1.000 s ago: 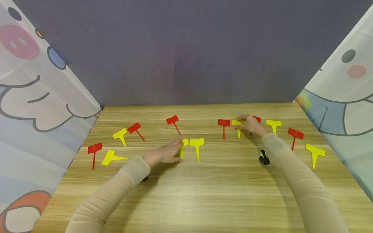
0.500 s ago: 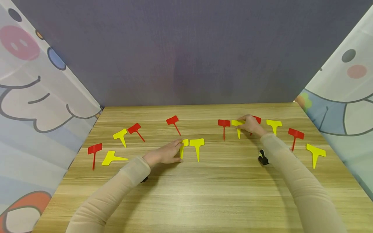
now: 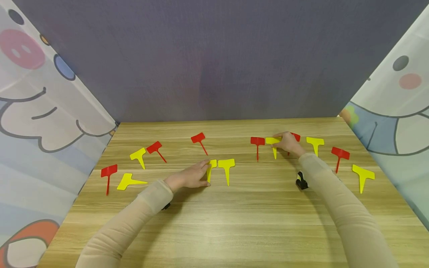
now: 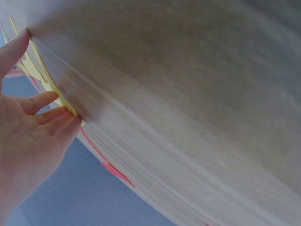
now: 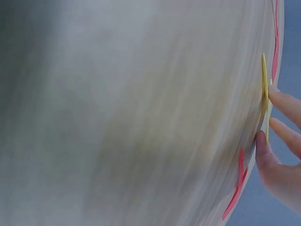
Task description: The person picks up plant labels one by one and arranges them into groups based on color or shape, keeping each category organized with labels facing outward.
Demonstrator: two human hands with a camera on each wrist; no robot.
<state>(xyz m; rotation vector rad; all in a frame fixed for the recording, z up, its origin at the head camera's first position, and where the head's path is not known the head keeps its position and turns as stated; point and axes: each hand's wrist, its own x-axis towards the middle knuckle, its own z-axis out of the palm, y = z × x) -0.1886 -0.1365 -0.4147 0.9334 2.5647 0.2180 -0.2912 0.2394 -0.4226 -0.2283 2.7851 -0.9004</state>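
My left hand (image 3: 191,176) holds a yellow T-shaped plant label (image 3: 213,163) low at the table. Its thumb meets the stake's point and the other fingers lie along the wide head, as the left wrist view shows. A second yellow plant label (image 3: 226,163) lies just right of it. Farther right, my right hand (image 3: 289,144) pinches another yellow plant label (image 3: 270,140) by its head, between thumb and fingers (image 5: 285,104). Left of that lies a red plant label (image 3: 257,141). Another red plant label (image 3: 295,137) is partly hidden behind the right hand.
Several more red and yellow labels lie at the left, including a sideways yellow one (image 3: 126,181). A lone red label (image 3: 198,138) is beyond my left hand. More labels lie at the right, near my right sleeve (image 3: 338,203). A grey panel (image 3: 214,74) closes the table's back.
My right hand has slid very slightly left with its yellow plant label. The left hand and the other labels stay where they were.
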